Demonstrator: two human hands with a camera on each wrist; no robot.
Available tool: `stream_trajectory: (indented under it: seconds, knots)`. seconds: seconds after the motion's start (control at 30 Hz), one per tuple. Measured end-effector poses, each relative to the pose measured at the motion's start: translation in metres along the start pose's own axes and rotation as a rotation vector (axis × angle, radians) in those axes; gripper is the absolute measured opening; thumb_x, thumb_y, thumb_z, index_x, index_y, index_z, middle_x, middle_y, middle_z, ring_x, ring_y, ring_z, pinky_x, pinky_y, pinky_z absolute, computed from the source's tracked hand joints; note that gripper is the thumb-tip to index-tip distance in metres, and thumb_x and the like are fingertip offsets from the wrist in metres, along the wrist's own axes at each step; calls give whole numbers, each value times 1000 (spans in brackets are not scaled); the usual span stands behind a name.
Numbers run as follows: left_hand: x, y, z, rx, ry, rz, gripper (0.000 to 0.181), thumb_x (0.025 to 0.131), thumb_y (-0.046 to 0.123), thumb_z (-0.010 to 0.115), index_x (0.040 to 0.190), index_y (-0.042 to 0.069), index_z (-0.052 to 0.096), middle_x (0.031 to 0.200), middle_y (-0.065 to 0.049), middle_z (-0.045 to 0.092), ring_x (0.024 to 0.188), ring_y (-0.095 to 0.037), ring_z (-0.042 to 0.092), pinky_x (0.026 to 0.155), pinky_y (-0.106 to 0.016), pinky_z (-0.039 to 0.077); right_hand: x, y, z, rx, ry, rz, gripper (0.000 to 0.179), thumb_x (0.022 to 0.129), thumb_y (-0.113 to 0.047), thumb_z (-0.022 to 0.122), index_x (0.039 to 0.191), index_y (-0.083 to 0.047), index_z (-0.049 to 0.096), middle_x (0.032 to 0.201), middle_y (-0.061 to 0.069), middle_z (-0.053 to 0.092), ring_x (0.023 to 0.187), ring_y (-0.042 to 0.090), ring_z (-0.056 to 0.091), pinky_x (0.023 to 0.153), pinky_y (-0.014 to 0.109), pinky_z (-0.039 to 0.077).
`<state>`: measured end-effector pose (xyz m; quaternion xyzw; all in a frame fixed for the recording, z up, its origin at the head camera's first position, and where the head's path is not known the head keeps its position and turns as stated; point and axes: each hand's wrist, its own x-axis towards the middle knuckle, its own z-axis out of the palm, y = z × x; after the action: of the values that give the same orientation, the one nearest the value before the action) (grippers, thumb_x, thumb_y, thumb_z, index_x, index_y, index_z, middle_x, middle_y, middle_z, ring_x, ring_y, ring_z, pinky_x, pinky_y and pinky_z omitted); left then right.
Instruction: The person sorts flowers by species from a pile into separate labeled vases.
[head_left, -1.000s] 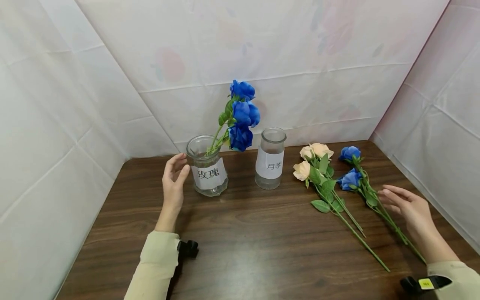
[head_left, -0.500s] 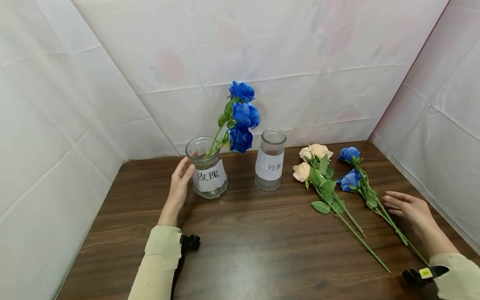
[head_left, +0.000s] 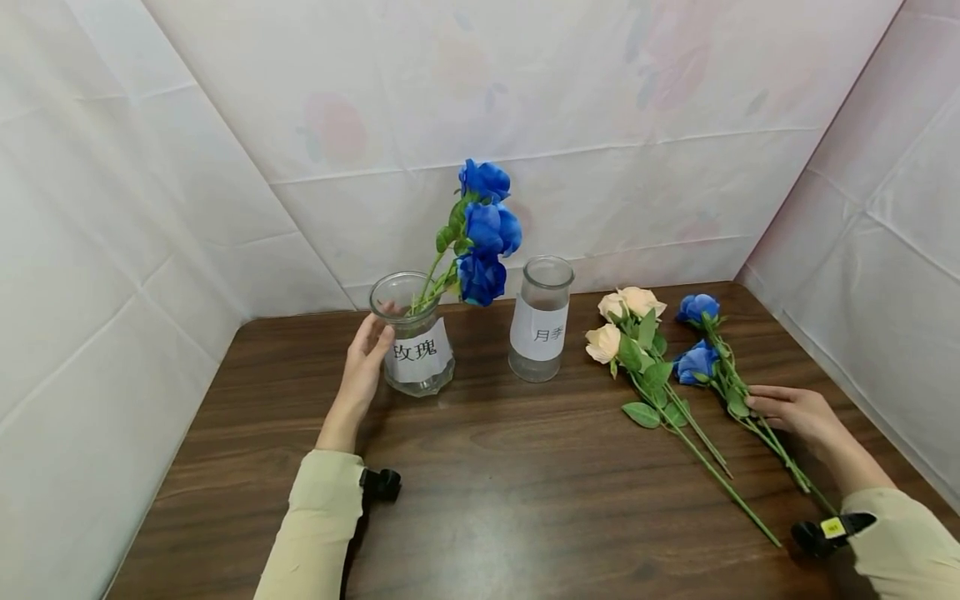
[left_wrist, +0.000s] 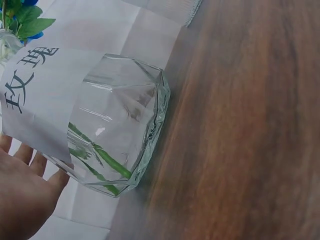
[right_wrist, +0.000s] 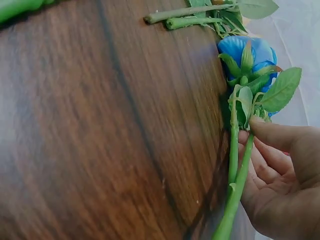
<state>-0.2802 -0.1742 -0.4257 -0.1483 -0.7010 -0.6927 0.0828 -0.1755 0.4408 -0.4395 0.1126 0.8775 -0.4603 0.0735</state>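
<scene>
My left hand (head_left: pixel 360 367) grips the left side of a glass vase (head_left: pixel 438 385), thumb in front and fingers reaching behind. A paper label (left_wrist: pixel 55 95) with writing wraps this vase. Several blue roses (head_left: pixel 489 229) lean right out of its mouth, and their green stems (left_wrist: pixel 112 162) show through the faceted base. At the right, my right hand (head_left: pixel 798 417) pinches the stem of a blue rose (head_left: pixel 696 362) between thumb and fingers, just below its leaves. Another blue rose (head_left: pixel 697 307) lies beside it on the table.
A second, narrower glass vase (head_left: pixel 542 367) with a paper label stands right of the first, with no flowers in it. Several cream roses (head_left: pixel 603 342) lie between it and the blue ones. White printed cloth (head_left: pixel 585 100) hangs behind the wooden table (head_left: pixel 480 483).
My left hand has moved right, from beside the vase to around its side. My right hand has shifted left onto the blue rose stem and pinches it now.
</scene>
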Motion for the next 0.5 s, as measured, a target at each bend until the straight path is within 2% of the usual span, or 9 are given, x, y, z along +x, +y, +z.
stream_trajectory:
  seconds: [0.07, 0.13, 0.23, 0.3, 0.37, 0.43, 0.5]
  knots:
    - [0, 1, 0, -4, -1, -7, 47, 108, 22, 43, 153, 10, 37, 149, -10, 44, 138, -19, 35, 115, -46, 25, 0, -2, 1, -34, -1, 4, 71, 99, -34, 61, 141, 19, 38, 128, 30, 57, 80, -11, 57, 75, 25, 56]
    - [0, 1, 0, -7, -2, -12, 47, 108, 21, 43, 153, 11, 37, 149, -9, 44, 137, -18, 35, 114, -45, 26, -1, -3, 0, -44, 0, 2, 69, 100, -33, 60, 141, 19, 37, 127, 30, 58, 80, -11, 56, 75, 25, 56]
    - [-1, 1, -1, -14, -3, -12, 46, 107, 20, 44, 153, 13, 38, 149, -7, 44, 137, -17, 35, 113, -43, 28, -2, -4, -2, -20, 25, -3, 68, 101, -29, 59, 141, 20, 35, 108, 9, 69, 78, -11, 57, 71, 22, 55]
    - [-1, 0, -1, -15, -7, -7, 46, 107, 19, 44, 153, 13, 37, 149, -8, 44, 138, -17, 35, 113, -42, 28, -3, -5, -4, 21, 41, -6, 68, 102, -26, 58, 142, 21, 31, 96, -11, 67, 77, -10, 58, 70, 21, 55]
    - [-1, 1, -2, -17, -11, -4, 47, 107, 18, 44, 153, 12, 37, 149, -9, 44, 139, -18, 34, 113, -42, 29, -5, -6, -6, 53, 55, -9, 70, 102, -26, 58, 143, 23, 27, 89, -25, 61, 76, -11, 57, 68, 19, 54]
    - [-1, 1, -2, -19, -13, -2, 47, 107, 17, 44, 153, 11, 36, 149, -10, 44, 139, -18, 34, 113, -41, 29, -7, -7, -7, 98, 62, -15, 71, 102, -24, 57, 143, 24, 23, 86, -31, 58, 76, -11, 58, 67, 19, 53]
    - [-1, 1, -3, -17, -12, -2, 47, 107, 17, 44, 153, 11, 36, 148, -10, 45, 138, -17, 36, 113, -41, 28, -9, -9, -8, 152, 74, -18, 68, 102, -24, 58, 143, 21, 29, 85, -32, 58, 76, -10, 58, 67, 17, 52]
